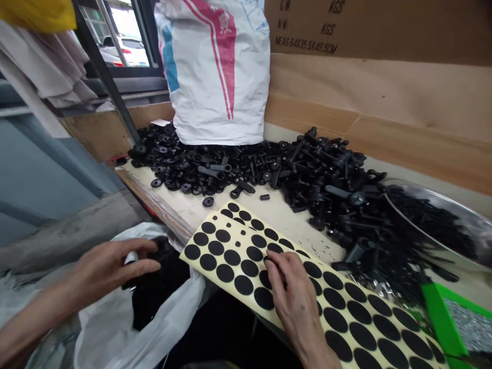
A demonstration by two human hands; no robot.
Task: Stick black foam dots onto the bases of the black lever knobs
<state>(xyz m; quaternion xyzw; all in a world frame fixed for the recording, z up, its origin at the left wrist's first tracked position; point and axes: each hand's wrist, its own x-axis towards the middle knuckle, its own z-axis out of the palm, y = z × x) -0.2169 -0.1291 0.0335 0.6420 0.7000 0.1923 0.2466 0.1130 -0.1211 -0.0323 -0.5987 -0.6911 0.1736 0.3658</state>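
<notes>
Sticker sheet (239,242) of black round pads lies near, on the bench (286,218) edge. My right hand (295,302) curls onto it, grip unclear. My left hand (115,266) clasps a black part (163,248) over a white bag (115,328).

Left hand (115,269): closed round a black part (160,247), over the mouth of a white plastic bag (115,328) with dark contents.

Right hand (294,292): fingertips down on a yellow sheet of round black pads (230,256), laid slantwise across the workbench (284,215) edge.

Behind the sheet: a heap of black plastic parts (319,179), spreading rightward into a metal bowl (471,220).

Far right: green tray (442,318) with small metal pieces.

At the back: white woven sack (215,72), upright, red and blue stripes; cardboard box (384,25), printed lettering.
</notes>
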